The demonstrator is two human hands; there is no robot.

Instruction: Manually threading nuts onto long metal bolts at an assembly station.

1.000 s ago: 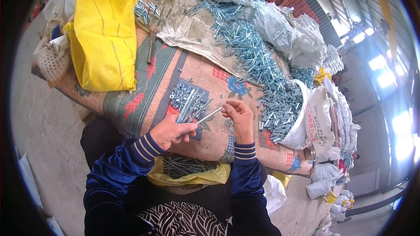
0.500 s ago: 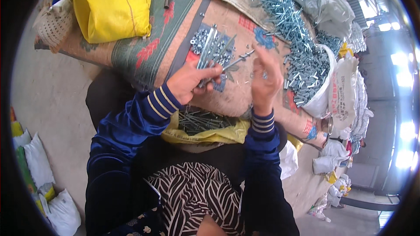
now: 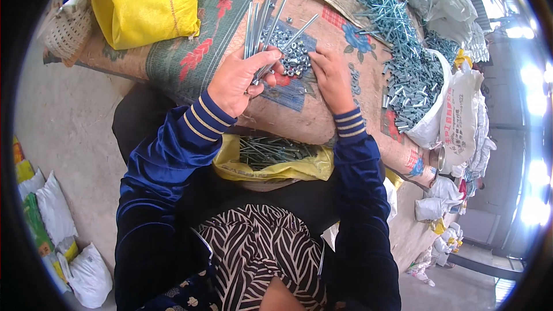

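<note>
Sitting nearest me, a yellow bag (image 3: 276,168) is holding bolts. Beyond it, my left hand (image 3: 239,80) is clamping a bundle of long bolts (image 3: 262,23); my right hand (image 3: 329,78) is pinching into the nut pile (image 3: 291,52) on the surface (image 3: 184,52).

A yellow sack (image 3: 147,1) lies at the far left of the patterned woven cloth (image 3: 190,57), beside a woven basket (image 3: 63,26). A yellow bag of long bolts (image 3: 273,158) sits below the cloth's near edge. To the right, a white sack (image 3: 455,109) (open-mouthed) brims with short bolts (image 3: 412,86). More small bags (image 3: 57,230) rest on the concrete floor (image 3: 69,132).
</note>
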